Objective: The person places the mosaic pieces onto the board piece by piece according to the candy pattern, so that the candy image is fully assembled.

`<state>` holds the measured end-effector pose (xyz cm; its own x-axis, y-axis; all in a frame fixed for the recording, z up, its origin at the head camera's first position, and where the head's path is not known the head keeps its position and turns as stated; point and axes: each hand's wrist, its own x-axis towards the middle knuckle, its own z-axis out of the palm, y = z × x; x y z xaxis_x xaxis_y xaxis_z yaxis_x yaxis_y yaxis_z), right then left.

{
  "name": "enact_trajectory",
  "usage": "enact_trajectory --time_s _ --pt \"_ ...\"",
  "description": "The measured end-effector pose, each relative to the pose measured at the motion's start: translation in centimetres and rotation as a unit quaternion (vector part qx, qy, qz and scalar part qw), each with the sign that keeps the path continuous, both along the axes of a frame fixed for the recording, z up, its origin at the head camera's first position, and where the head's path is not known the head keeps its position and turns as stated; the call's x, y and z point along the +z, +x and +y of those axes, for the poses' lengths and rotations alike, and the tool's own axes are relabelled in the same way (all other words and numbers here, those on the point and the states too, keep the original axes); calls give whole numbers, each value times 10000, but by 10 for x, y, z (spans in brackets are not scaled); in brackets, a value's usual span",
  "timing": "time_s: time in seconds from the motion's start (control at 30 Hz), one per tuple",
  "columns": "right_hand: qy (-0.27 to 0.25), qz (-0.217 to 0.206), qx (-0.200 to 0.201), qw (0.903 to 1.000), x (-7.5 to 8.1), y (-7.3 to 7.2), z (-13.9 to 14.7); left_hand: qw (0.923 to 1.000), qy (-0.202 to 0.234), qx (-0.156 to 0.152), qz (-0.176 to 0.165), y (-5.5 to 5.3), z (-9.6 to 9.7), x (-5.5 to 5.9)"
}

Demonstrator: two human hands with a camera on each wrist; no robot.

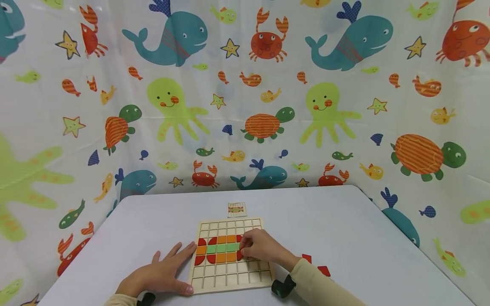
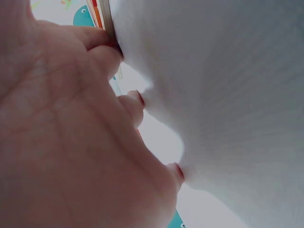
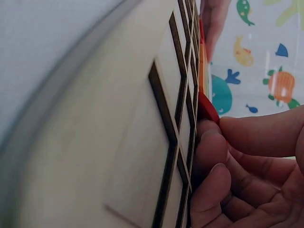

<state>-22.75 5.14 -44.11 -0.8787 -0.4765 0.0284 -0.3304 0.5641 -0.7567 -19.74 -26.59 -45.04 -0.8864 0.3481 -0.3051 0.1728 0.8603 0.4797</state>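
A wooden grid board (image 1: 220, 282) lies on the table with rows of red, orange and green tiles set in its cells. My right hand (image 1: 264, 247) is over the right end of the coloured rows. Between its thumb and forefinger it pinches a red tile (image 3: 208, 108) with a curved edge, held at the board's surface. The left hand (image 1: 162, 272) rests spread on the table, its thumb and fingertips at the board's left edge. Green tiles (image 1: 222, 248) run along the middle row, with orange tiles (image 1: 221, 258) above and below.
A small pattern card (image 1: 237, 210) lies just behind the board. To the right, near the right sleeve, are loose red tiles (image 1: 324, 270). The white table (image 1: 160, 221) ends at a curtain (image 1: 226, 148) printed with sea animals.
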Motion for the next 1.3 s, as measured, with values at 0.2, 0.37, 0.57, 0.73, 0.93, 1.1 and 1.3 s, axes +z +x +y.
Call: enact_trajectory --time_s 0.2,0.37,0.57,0.73,0.93,1.1,1.3 --pt "91 23 -27 10000 0 0 1 10000 -22 30 1 -1 1 -1" --pt "162 89 14 9998 1 1 -1 10000 -24 25 21 -1 0 -1" --pt "230 188 72 9995 1 1 -1 10000 -24 12 25 0 0 -1" --pt "216 280 163 9992 1 0 1 10000 -40 17 31 -1 0 0" --pt "150 195 267 9993 14 -6 15 10000 -23 39 2 0 -1 2" --pt "-9 200 347 9992 31 -9 39 9998 53 -90 -138 -1 0 5" --pt "16 213 368 9991 48 -6 74 10000 6 22 -83 2 1 7"
